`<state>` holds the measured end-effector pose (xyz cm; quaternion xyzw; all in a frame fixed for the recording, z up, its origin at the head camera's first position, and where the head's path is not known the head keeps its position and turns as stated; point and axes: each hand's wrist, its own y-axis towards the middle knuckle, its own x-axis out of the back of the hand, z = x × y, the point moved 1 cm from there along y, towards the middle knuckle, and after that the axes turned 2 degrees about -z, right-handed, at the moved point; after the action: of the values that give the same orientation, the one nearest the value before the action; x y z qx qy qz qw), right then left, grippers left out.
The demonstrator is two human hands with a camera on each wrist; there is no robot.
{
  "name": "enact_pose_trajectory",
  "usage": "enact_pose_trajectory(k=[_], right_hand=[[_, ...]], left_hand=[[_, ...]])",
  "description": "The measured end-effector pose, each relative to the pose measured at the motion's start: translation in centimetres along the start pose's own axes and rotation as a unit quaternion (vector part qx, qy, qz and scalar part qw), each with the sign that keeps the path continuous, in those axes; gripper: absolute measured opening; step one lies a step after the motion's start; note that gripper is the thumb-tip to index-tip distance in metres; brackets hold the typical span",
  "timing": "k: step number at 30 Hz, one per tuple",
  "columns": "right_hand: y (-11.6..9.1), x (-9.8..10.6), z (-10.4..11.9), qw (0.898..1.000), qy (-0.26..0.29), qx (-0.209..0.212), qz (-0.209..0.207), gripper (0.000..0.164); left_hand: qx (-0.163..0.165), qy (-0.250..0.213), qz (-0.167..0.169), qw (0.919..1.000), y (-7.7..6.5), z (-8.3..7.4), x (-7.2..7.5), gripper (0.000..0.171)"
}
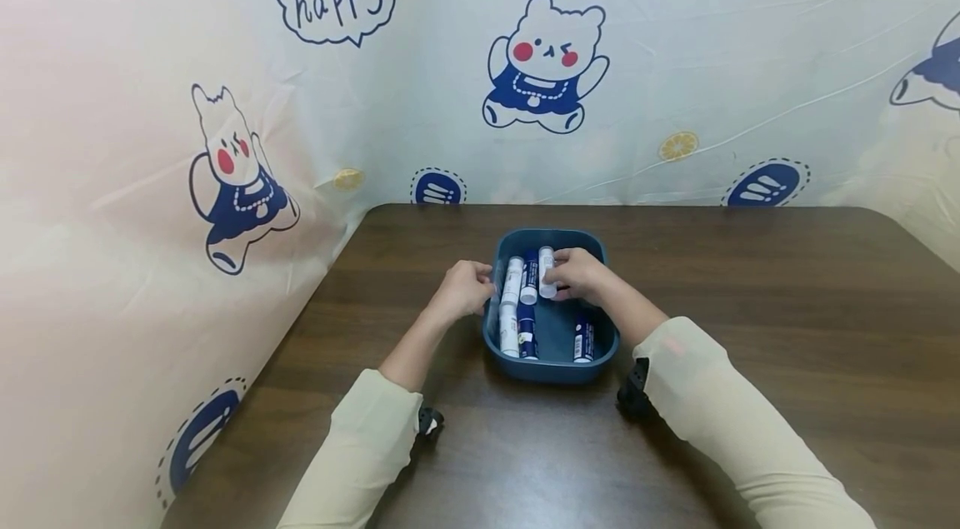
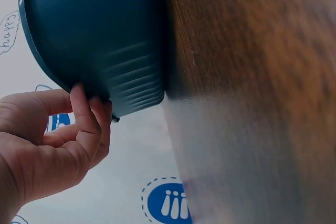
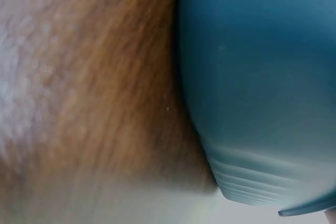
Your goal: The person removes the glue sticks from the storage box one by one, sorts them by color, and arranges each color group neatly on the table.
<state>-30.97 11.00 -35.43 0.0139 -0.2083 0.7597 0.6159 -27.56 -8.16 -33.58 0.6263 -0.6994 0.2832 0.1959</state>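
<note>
A blue plastic bin (image 1: 555,373) with rounded corners stands on the table, several small cylindrical tubes inside. My left hand (image 1: 463,289) pinches its left rim; in the left wrist view, fingers (image 2: 86,129) press against the outer wall. Reaching in over the right side, my right hand (image 1: 581,272) holds a white tube (image 1: 547,271) between thumb and fingers. Left of that tube lies a dark blue tube (image 1: 529,279), beside another white tube (image 1: 512,281). Nearer are a white tube (image 1: 508,331) and a blue-labelled tube (image 1: 527,333). One more dark blue tube (image 1: 583,341) lies at the near right corner.
The bin sits toward the far side of a dark wooden table (image 1: 750,329). A pale printed cloth (image 1: 450,79) hangs behind the table's far edge and along the left. In the right wrist view the bin's outer wall (image 3: 262,103) fills the right half.
</note>
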Motion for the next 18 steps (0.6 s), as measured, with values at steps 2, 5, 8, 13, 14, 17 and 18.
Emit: enact_pose_trajectory(k=[2, 5, 8, 13, 14, 17, 18], right_hand=[[-0.06, 0.01, 0.06, 1.000, 0.014, 0.003, -0.002, 0.064], [-0.09, 0.05, 0.06, 0.999, 0.031, 0.013, -0.001, 0.063], [-0.07, 0.13, 0.05, 0.999, 0.048, 0.025, 0.003, 0.063], [-0.07, 0.31, 0.10, 0.996, 0.082, 0.044, 0.014, 0.065], [-0.09, 0.34, 0.11, 0.995, 0.089, 0.047, 0.016, 0.066], [-0.16, 0.39, 0.15, 0.992, 0.111, 0.059, 0.021, 0.067], [-0.16, 0.42, 0.13, 0.991, 0.120, 0.062, 0.022, 0.067]], left_hand=[[0.002, 0.000, 0.000, 1.0000, -0.01, -0.01, 0.01, 0.040], [0.003, 0.001, 0.000, 1.0000, -0.02, -0.06, 0.00, 0.040], [0.001, 0.002, 0.000, 1.0000, -0.01, -0.06, -0.02, 0.040], [-0.003, 0.006, -0.001, 1.0000, 0.01, -0.02, -0.02, 0.039], [-0.004, 0.006, -0.003, 1.0000, 0.02, 0.00, -0.03, 0.039], [-0.007, 0.007, -0.004, 0.9999, 0.04, 0.03, -0.06, 0.039], [-0.007, 0.007, -0.005, 0.9999, 0.04, 0.04, -0.07, 0.039]])
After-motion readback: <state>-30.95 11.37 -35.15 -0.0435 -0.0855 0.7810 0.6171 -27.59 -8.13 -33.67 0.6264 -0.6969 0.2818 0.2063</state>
